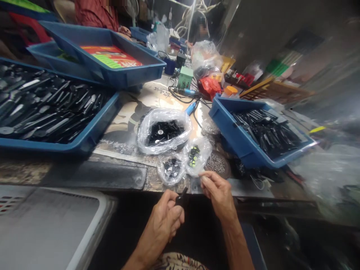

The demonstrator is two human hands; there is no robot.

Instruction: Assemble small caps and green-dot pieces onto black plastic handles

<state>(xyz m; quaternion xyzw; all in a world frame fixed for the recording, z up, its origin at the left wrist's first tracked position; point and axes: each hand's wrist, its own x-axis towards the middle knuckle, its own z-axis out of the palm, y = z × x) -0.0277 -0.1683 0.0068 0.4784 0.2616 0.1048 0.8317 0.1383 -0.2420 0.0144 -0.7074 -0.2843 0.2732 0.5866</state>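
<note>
Far left: blue tray (94,129), heaped with black parts (53,108). Left hand (165,215): fingers closed on 1 dark piece (181,197), held at the bench's near edge (152,183); work on it appears unfinished. Centre: 3 plastic bags (143,138), stock remaining in each. Right hand (218,187): thumb and fingers narrowed at the yellow-green pieces' bag (206,148); grip contents cannot be told. Right: blue bin (239,140) of black parts; completion undetermined.
</note>
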